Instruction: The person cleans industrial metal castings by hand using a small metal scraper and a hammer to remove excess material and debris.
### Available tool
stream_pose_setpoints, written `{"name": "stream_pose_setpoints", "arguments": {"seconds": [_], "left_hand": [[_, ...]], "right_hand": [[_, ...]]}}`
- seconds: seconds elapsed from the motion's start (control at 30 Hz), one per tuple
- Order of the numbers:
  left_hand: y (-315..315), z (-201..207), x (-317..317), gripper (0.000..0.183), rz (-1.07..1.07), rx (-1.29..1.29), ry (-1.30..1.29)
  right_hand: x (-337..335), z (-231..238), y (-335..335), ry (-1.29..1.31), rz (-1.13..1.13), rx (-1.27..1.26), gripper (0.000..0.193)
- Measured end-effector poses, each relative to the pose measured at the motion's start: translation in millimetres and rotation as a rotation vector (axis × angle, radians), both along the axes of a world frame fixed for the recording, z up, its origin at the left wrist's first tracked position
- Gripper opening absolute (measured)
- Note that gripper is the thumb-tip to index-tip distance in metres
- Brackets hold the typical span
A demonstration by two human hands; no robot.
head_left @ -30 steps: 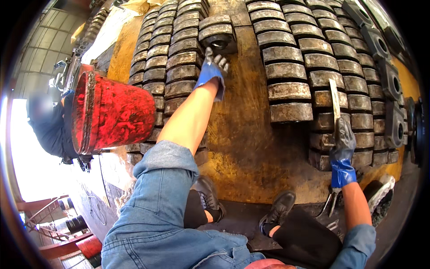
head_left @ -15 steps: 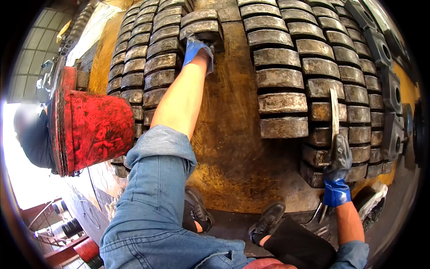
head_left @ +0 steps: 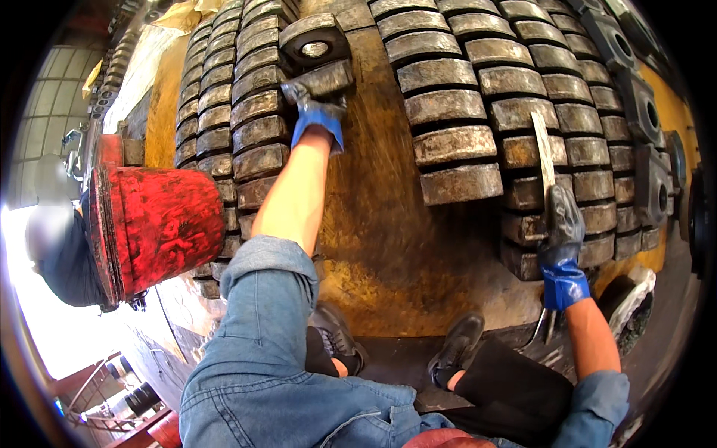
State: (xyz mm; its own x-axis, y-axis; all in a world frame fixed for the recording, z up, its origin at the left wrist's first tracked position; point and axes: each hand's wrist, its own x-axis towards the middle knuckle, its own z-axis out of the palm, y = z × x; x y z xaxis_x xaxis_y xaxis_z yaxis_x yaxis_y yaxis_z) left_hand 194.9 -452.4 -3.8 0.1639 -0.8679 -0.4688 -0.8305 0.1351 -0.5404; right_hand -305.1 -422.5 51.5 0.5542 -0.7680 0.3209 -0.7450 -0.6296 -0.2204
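My left hand (head_left: 317, 116), in a blue and dark grey glove, grips a thick steel ring (head_left: 330, 79) at the far middle of the table. The palm and some fingers are hidden behind the wrist. Just beyond it stands another steel ring (head_left: 300, 31) on edge, its round hole facing me. My right hand (head_left: 563, 224), in a dirty blue glove, is closed around a pale, flat wooden stick (head_left: 543, 149). The stick points away from me over the near end of the right-hand rows of steel rings (head_left: 523, 114). Its lower end is hidden in the glove.
More rows of rings (head_left: 258, 104) stand at the left. The stained yellow-brown tabletop (head_left: 366, 246) lies between the groups. A red bucket (head_left: 168, 224) sits at the left edge, with a person (head_left: 63, 254) behind it. Dark blocks with holes (head_left: 651, 187) line the right.
My left hand has drawn a steel ring toward me, away from the ring behind it, whose hole now shows. My right hand still holds the stick. The view has shifted slightly.
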Motion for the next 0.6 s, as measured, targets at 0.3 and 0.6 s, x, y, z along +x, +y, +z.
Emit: {"name": "stream_pose_setpoints", "arguments": {"seconds": [0.3,0.6], "left_hand": [[185.3,1.8,-102.2,0.032,-0.055,0.03,0.016],[294.0,103.3,-226.9,0.031,0.215,-0.092,0.725]], "right_hand": [[3.2,-7.9,-2.8,0.085,-0.008,0.004,0.071],[-31.3,-40.4,-0.9,0.282,-0.139,-0.282,0.048]]}}
